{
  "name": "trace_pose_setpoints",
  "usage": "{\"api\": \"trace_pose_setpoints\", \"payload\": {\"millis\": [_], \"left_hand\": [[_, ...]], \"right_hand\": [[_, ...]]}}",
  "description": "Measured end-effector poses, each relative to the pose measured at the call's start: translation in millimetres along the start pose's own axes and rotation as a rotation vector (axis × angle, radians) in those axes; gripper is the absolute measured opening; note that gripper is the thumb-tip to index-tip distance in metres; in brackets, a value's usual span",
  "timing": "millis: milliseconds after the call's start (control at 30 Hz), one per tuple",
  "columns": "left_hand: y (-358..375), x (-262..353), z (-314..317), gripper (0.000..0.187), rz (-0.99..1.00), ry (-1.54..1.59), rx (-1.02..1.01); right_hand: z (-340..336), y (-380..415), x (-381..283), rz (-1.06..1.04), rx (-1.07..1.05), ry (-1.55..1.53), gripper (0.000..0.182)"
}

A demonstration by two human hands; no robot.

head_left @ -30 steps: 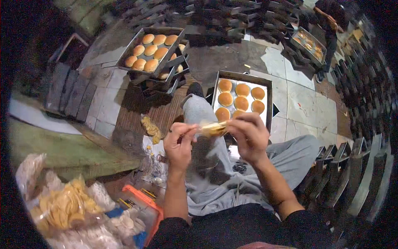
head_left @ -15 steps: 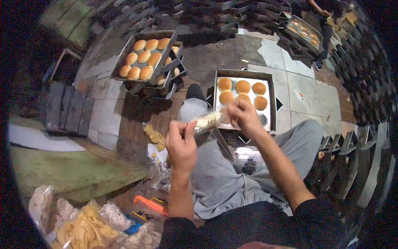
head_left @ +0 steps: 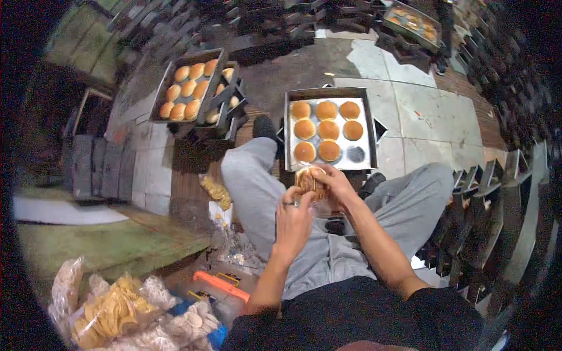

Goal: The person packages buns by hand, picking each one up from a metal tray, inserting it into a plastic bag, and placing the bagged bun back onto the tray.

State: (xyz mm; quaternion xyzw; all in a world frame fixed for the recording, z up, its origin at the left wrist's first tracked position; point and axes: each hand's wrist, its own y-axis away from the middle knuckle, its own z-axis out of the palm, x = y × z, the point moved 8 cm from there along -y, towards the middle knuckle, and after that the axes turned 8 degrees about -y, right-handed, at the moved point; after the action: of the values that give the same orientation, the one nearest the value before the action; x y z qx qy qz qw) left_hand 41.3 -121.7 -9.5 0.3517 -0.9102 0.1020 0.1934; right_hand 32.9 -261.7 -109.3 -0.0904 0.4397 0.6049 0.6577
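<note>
Between my two hands, just in front of the near tray, is a round bun (head_left: 309, 180) that seems to sit in a clear printed plastic bag. My right hand (head_left: 335, 186) grips its right side, thumb on top. The fingers of my left hand (head_left: 294, 217) are bent and pinch the near left edge of the bag. Beyond them, a dark metal tray (head_left: 373, 131) with a white lining holds several golden buns (head_left: 328, 130) in rows. A bare dark round patch (head_left: 355, 154) shows at its near right corner.
To the left, stacked trays (head_left: 157, 96) hold more buns. Plastic bags of yellowish pieces (head_left: 114, 307) lie at lower left beside an orange object (head_left: 221, 285). Dark stacked trays (head_left: 506, 199) line the right. Another tray of buns (head_left: 413, 26) stands at the far right.
My hands have come together and moved lower, away from the tray. The pale printed bag stretched between them now shows a brown bun. The view has shifted slightly.
</note>
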Motion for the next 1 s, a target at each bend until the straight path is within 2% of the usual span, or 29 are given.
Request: {"api": "trace_pose_setpoints", "payload": {"millis": [67,100,133,167,200,233,267,333,400,433,467,500,533,600,633,700,733,767,800,833,867,900,933,967,1000], "left_hand": [[7,27,-1,0.066,0.009,-0.087,-0.046],[14,29,2,0.07,0.042,-0.199,-0.09],[22,22,1,0.07,0.059,-0.189,-0.094],[32,4,-8,0.07,0.002,-0.311,-0.044],[44,-18,-18,0.071,-0.056,-0.429,0.002],[58,-51,-31,0.069,-0.122,-0.248,0.15],[74,-95,-38,0.068,-0.191,-0.065,0.296],[129,-212,-31,0.062,-0.738,0.008,0.227],[177,-249,-34,0.051,-0.843,-0.726,-0.139],[173,-256,-43,0.051,-0.842,-0.72,-0.147],[169,-260,-56,0.042,-0.872,-0.575,-0.127],[162,-262,-62,0.034,-0.9,-0.428,-0.107],[140,-253,-66,0.027,-0.826,-0.348,0.041],[76,-202,-69,0.021,-0.637,-0.117,0.293],[45,-160,-72,0.02,-0.521,0.029,0.396],[7,-81,-52,0.018,-0.129,0.142,0.263],[-5,-51,-35,0.017,-0.013,0.268,0.223],[-10,-27,-17,0.017,0.109,0.39,0.18],[-8,-23,17,0.019,0.043,0.422,0.052],[-5,-25,43,0.02,-0.019,0.452,-0.073],[-6,-23,42,0.02,-0.008,0.445,-0.06],[-5,-24,58,0.021,-0.084,0.433,-0.241],[1,-25,74,0.022,-0.164,0.417,-0.43],[-4,-16,61,0.024,-0.092,0.449,-0.339],[-6,-7,57,0.024,-0.085,0.439,-0.336]], "right_hand": [[-39,2,1,0.142,0.094,0.156,0.043],[-92,-30,20,0.039,0.14,0.294,0.043],[-133,-60,27,-0.049,0.092,0.313,0.046],[-136,-50,7,0.017,0.227,0.096,0.05],[-144,-43,-17,0.02,0.322,0.103,0.058],[-224,-73,-11,-0.094,0.463,0.464,0.067],[-280,-76,-9,-0.213,0.74,0.827,0.074],[-220,-26,-61,-0.046,0.776,1.231,0.064],[-137,4,-77,-0.206,0.533,1.095,0.046],[-94,23,-73,-0.185,0.414,1.228,0.037],[-62,41,-56,-0.162,0.29,1.356,0.028],[-47,54,-29,-0.292,0.186,1.358,0.023],[-35,68,-4,-0.418,0.079,1.355,0.017],[-13,85,21,-0.371,0.001,1.554,0.013],[-11,91,35,-0.378,-0.072,1.723,0.021],[0,89,26,-0.443,-0.012,1.678,0.024],[8,92,14,-0.509,0.053,1.626,0.027],[21,98,0,-0.471,0.063,1.627,0.03],[24,102,-3,-0.483,0.063,1.624,0.03],[19,105,1,-0.369,0.076,1.486,0.031],[10,107,4,-0.261,0.086,1.348,0.033],[3,106,12,-0.332,-0.061,1.335,0.03],[5,108,1,-0.341,-0.056,1.332,0.03],[12,112,-10,-0.303,-0.145,1.243,0.028],[15,111,-18,-0.269,-0.235,1.154,0.025]]}}
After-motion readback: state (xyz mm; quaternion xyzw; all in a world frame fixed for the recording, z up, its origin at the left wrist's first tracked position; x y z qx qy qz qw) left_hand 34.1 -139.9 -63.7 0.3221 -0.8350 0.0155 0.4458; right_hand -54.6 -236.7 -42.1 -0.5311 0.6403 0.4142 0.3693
